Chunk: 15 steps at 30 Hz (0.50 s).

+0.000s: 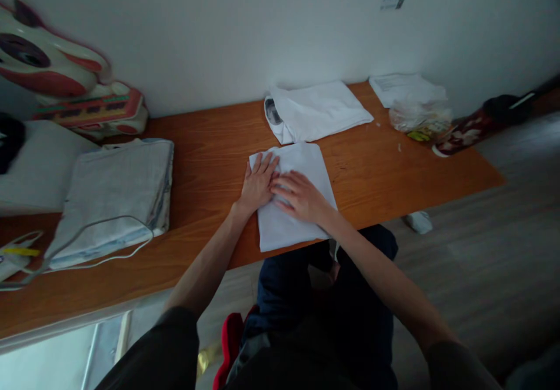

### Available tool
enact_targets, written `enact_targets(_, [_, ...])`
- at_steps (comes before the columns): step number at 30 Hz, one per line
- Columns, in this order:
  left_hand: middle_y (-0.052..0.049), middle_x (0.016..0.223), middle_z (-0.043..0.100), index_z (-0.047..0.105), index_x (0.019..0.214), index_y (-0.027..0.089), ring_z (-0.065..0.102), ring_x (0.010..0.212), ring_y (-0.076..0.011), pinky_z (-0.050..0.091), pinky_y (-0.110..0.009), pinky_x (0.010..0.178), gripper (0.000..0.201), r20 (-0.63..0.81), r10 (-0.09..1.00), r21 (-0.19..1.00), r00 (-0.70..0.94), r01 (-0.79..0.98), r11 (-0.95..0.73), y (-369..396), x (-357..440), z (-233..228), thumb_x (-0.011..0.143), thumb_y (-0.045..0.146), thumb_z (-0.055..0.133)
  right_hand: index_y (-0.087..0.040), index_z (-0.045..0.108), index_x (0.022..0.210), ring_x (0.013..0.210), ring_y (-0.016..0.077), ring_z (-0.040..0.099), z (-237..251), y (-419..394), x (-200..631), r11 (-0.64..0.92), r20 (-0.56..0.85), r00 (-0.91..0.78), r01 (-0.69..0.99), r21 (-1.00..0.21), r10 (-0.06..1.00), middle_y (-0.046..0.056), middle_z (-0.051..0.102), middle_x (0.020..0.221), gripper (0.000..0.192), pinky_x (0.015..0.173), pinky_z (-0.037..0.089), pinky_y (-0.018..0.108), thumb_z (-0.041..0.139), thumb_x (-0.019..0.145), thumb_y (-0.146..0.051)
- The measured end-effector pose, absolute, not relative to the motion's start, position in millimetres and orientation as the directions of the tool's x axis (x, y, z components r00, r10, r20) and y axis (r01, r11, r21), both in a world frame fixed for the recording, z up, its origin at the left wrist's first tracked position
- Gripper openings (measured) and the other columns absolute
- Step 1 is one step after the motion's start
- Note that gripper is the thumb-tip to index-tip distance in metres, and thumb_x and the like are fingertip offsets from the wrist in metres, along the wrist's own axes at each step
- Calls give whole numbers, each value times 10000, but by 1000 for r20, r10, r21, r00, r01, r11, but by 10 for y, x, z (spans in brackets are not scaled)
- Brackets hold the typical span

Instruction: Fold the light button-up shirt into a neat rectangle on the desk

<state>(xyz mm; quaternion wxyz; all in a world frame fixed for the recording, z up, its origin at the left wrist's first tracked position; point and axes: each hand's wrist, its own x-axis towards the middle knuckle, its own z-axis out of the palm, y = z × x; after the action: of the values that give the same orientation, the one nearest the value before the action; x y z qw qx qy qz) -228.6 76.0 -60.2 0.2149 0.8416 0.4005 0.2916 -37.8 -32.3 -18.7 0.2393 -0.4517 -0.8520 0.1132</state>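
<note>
A white folded cloth [293, 227] lies flat near the front edge of the wooden table, directly before me. My left hand [259, 181] rests on its upper left part, fingers spread and palm down. Beside it, my right hand [300, 195] lies on the middle of the cloth with its fingers stretched toward the left hand; the fingertips of the two hands almost meet. Neither hand grips anything. Just behind sits another folded white garment [324, 107], with a dark grey patch at its rolled left end.
A stack of folded cloth [118, 186] with a white cable [118, 218] across it stands left, near a toy animal figure [65, 69]. To the right are papers [394, 87], a plastic bag [420, 116] and a dark red patterned tumbler [468, 130]. The wooden table [210, 145] adjoins a wall.
</note>
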Motion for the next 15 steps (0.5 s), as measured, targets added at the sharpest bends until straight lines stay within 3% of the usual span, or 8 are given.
enact_targets(2, [-57,1735,448,541,1599,364,223,1680,-371,42,-705,1348,549,323,798,582,509,558,-591,787,-2286,-633,1056,438,568,-293,595,1570,1610,328,382,-202,-610,-540,625,253,-574,676,-390,778,84,472,1704,619,1381,237,571,637,1027,-588])
enact_targets(6, [-45,1720,473,560,1579,376,248,1672,-373,50,-696,1357,556,348,802,578,485,563,-591,806,-2271,-670,1034,472,619,-316,389,1705,1678,407,192,-307,-990,-760,575,204,-542,716,-397,815,107,240,1806,1015,1369,131,684,776,866,-738])
enact_targets(8, [-47,1717,477,565,1574,372,263,1667,-380,60,-705,1354,547,355,800,568,483,569,-595,803,-2266,-676,1037,465,618,-317,354,1720,1679,413,178,-326,-1037,-765,570,192,-543,717,-401,818,106,223,1807,1053,1369,113,689,782,858,-744])
enact_targets(12, [-41,1707,493,566,1572,386,281,1662,-367,105,-693,1359,531,353,809,551,470,595,-586,787,-2268,-653,1045,442,608,-304,353,1721,1674,351,237,-285,-1122,-656,657,194,-646,624,-423,738,82,340,1771,978,1388,133,623,708,923,-744])
enact_targets(15, [-56,1740,440,518,1614,339,249,1676,-347,142,-687,1353,541,304,812,480,499,656,-583,772,-2266,-612,1082,434,527,-310,343,1722,1679,391,196,-264,-1274,-578,609,168,-600,678,-412,782,82,323,1781,1020,1370,54,687,804,887,-672])
